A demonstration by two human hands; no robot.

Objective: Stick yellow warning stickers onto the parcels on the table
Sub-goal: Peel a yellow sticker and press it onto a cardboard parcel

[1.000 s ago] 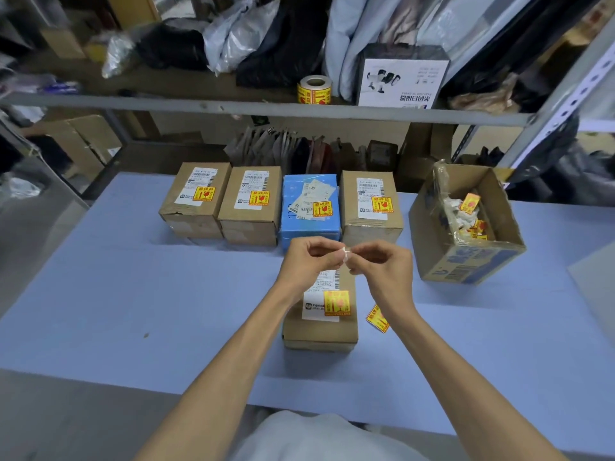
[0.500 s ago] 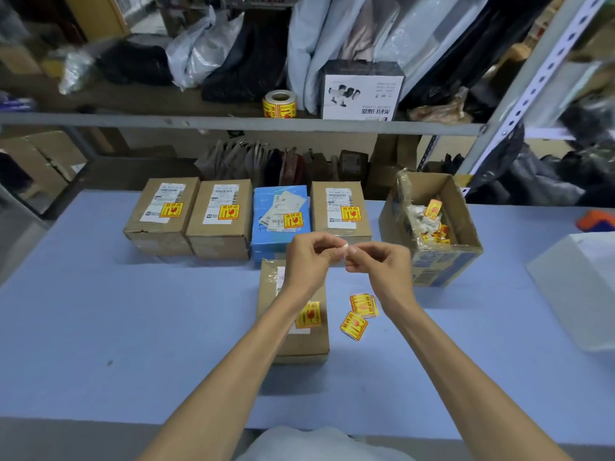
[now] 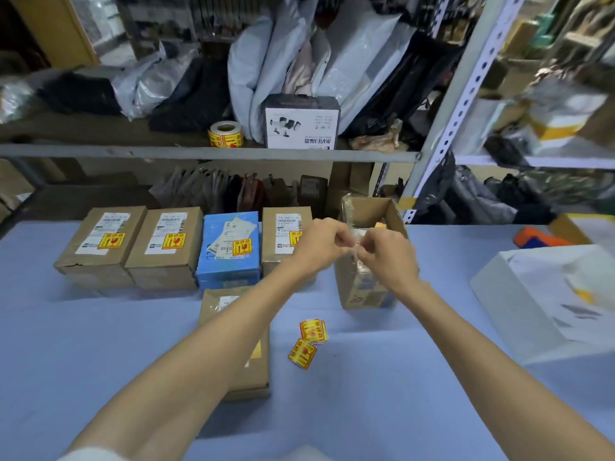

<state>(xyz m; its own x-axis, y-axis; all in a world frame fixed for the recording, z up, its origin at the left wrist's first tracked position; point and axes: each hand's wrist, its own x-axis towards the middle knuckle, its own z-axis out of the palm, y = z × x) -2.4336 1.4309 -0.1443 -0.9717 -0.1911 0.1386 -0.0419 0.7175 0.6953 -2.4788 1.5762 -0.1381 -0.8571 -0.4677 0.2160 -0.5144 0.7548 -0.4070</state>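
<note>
- Your left hand (image 3: 317, 247) and right hand (image 3: 387, 259) meet fingertip to fingertip above the surface (image 3: 100, 344). Both pinch 1 small pale scrap (image 3: 354, 249), too blurred to identify.
- The open cardboard box (image 3: 364, 289) sits just behind your hands. It has clear plastic at the rim and a bit of yellow inside; the rest is hidden.
- The row of 4 parcels (image 3: 166, 257) stands at the back: 3 brown, 1 blue. Each bears a yellow sticker (image 3: 173, 241).
- The 5th parcel (image 3: 258, 374) lies under your left forearm, its sticker half hidden.
- 2 loose stickers (image 3: 312, 331) lie on the surface beside it.
- The sticker roll (image 3: 225, 135) stands on the shelf (image 3: 133, 150).
</note>
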